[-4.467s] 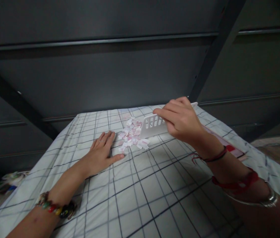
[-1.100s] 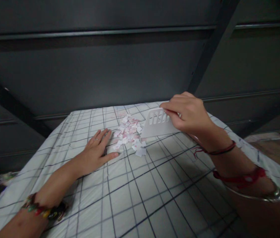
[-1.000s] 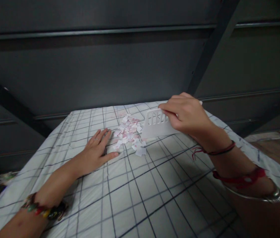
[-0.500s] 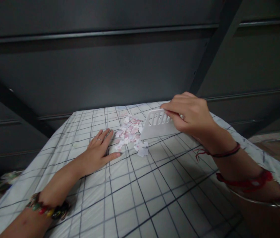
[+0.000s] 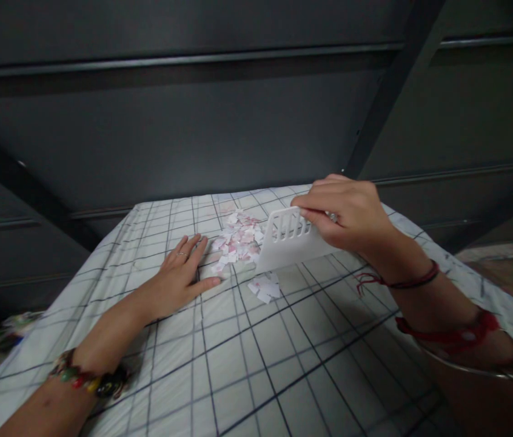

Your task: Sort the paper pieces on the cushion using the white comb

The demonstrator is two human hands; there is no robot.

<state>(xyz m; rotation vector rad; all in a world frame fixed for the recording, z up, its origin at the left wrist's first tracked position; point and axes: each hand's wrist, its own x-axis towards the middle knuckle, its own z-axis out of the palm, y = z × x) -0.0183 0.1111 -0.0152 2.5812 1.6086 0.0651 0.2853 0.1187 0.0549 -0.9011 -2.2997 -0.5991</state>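
Observation:
A heap of small white and pinkish paper scraps (image 5: pixel 241 238) lies on the checked cloth. My left hand (image 5: pixel 179 276) rests flat on the cloth just left of the heap, fingers spread, a ring on one finger. In my right hand (image 5: pixel 345 209) is a white plastic scraper (image 5: pixel 295 246) with a row of slots, gripped along its upper edge. The scraper is tilted, its lower left corner at the right side of the heap. A smaller cluster of scraps (image 5: pixel 265 287) sits nearer to me, in front of the scraper's lower edge.
The white cloth with dark grid lines (image 5: pixel 238 376) covers the surface under both hands. Behind it rises a dark grey panel (image 5: pixel 193 133) with metal bars. Blurred items (image 5: pixel 11 328) show low at the left, and a brownish floor (image 5: pixel 506 267) at the right.
My right hand has brought the scraper slightly lower and nearer to me. The small cluster of scraps has shifted toward me, apart from the heap. The left hand has stayed in place.

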